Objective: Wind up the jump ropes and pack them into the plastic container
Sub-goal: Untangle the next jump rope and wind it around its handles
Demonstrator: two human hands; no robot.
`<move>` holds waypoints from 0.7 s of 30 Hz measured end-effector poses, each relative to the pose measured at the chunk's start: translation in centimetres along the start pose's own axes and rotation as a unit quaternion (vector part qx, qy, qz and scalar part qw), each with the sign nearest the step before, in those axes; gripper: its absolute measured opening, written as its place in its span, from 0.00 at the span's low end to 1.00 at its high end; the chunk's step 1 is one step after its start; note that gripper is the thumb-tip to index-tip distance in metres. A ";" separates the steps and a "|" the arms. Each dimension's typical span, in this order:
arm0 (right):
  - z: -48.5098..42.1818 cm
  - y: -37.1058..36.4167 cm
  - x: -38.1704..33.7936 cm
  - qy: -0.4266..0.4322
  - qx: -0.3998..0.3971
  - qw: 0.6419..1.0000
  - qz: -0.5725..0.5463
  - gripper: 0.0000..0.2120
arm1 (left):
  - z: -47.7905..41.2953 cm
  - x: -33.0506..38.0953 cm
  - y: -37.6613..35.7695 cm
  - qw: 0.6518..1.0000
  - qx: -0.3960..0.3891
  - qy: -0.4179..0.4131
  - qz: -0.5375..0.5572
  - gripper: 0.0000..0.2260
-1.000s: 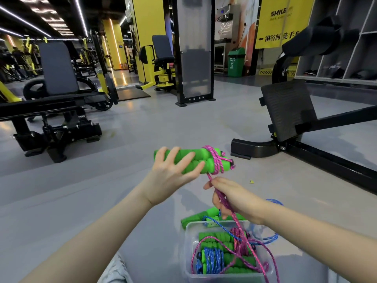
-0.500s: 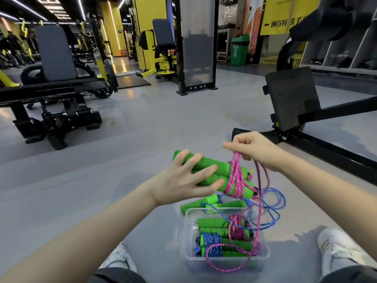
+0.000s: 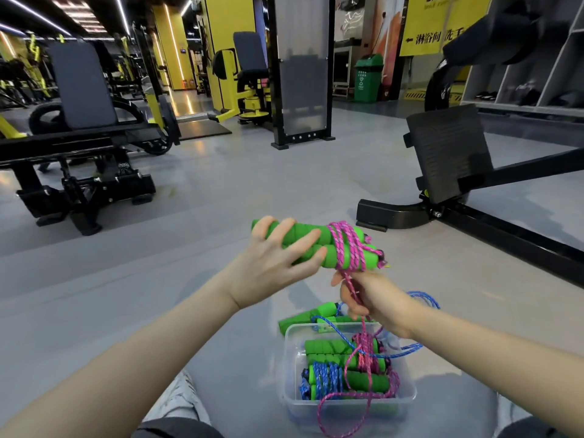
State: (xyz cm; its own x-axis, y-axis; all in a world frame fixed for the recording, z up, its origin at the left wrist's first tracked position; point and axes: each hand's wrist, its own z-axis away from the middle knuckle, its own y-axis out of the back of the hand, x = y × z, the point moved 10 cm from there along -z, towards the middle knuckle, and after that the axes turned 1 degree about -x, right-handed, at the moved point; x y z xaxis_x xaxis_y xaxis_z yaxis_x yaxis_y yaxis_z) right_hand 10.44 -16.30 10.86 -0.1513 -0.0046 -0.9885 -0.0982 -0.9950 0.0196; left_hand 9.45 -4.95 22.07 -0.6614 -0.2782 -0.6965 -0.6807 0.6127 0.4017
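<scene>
**Change.** Half a second ago the right hand (image 3: 371,300) was above the green foam handles (image 3: 311,228), lifting the pink cord (image 3: 347,248) over them. It now sits below and just on the near side of the handles, with the cord pinched in its curled fingers and drawn taut upward to the coil. The left hand (image 3: 275,260) has raised the paired handles and brought them level. It holds them in the air with its fingers splayed across their near side; the thumb cannot be made out.

**Meaning.** One more turn has been laid. Several turns are now bunched at the right-hand end of the handles. Winding is judged only partly done, because a long pink tail hangs from the right hand into the plastic container (image 3: 289,368) and over its front wall. This rope is not yet packed.

**Surroundings.**
- The container stands on the floor (image 3: 158,263) between the person's legs. It holds wound ropes, including a blue-corded bundle (image 3: 325,379).
- A loose blue jump rope (image 3: 303,317) lies at the container's far edge, and its cord (image 3: 425,300) crosses the rim.
- A weight bench (image 3: 82,86) and a machine footplate (image 3: 448,153) stand well apart.

**Obstructions.** The pink tail lies over the packed bundles and near the blue cord, so it may snag either as it is drawn up.
</scene>
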 end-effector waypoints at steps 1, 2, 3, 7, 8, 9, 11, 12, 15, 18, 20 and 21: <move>0.2 -0.7 0.2 -0.011 -0.017 1.000 0.023 0.14 | 0.4 -0.5 -0.4 1.000 -0.014 0.003 -0.004 0.10; 0.5 -1.4 0.1 -0.019 -0.038 0.998 0.050 0.14 | 0.9 -1.0 -0.7 1.000 -0.029 0.005 -0.007 0.10; 0.7 -1.9 -0.2 -0.021 -0.064 0.994 0.082 0.14 | 1.3 -1.4 -1.0 0.999 -0.043 0.008 -0.011 0.11; 1.7 -1.8 -4.1 -0.023 -0.139 0.957 0.253 0.11 | 2.6 -2.1 -1.7 0.998 -0.059 0.012 -0.018 0.12; 1.9 -1.5 -4.9 -0.031 -0.151 0.948 0.279 0.12 | 2.8 -1.8 -1.8 0.998 -0.059 0.007 -0.016 0.11; 2.2 -1.4 -5.8 -0.032 -0.160 0.939 0.303 0.12 | 2.8 -1.4 -2.0 0.998 -0.056 -0.001 -0.014 0.11; 2.5 -1.4 -7.9 0.001 -0.150 0.917 0.370 0.14 | 2.5 -0.4 -2.0 0.999 -0.045 -0.021 -0.006 0.11; 2.2 -1.1 -9.1 0.038 -0.127 0.907 0.399 0.15 | 2.3 0.1 -1.9 0.999 -0.038 -0.030 -0.003 0.10; 1.0 1.9 -12.3 0.141 -0.006 0.902 0.407 0.20 | 1.4 1.4 -0.9 0.999 -0.017 -0.037 0.009 0.11; 0.0 5.0 -11.6 0.150 0.050 0.937 0.311 0.24 | -0.1 2.6 0.5 0.999 0.014 -0.032 0.036 0.09; -0.9 5.4 -10.3 0.140 0.028 0.962 0.231 0.23 | -1.2 3.6 1.3 0.997 0.039 -0.034 0.065 0.08; -1.4 5.3 -9.7 0.128 0.020 0.973 0.190 0.22 | -1.7 4.1 1.8 0.995 0.053 -0.032 0.080 0.08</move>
State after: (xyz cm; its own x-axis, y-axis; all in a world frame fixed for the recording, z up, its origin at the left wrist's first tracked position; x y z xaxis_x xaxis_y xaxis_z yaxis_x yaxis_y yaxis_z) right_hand 12.72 -21.68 20.37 0.0645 -0.4018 -0.9135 -0.1208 -0.9118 0.3925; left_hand 5.01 -6.26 20.98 -0.7342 -0.1251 -0.6673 -0.5296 0.7205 0.4476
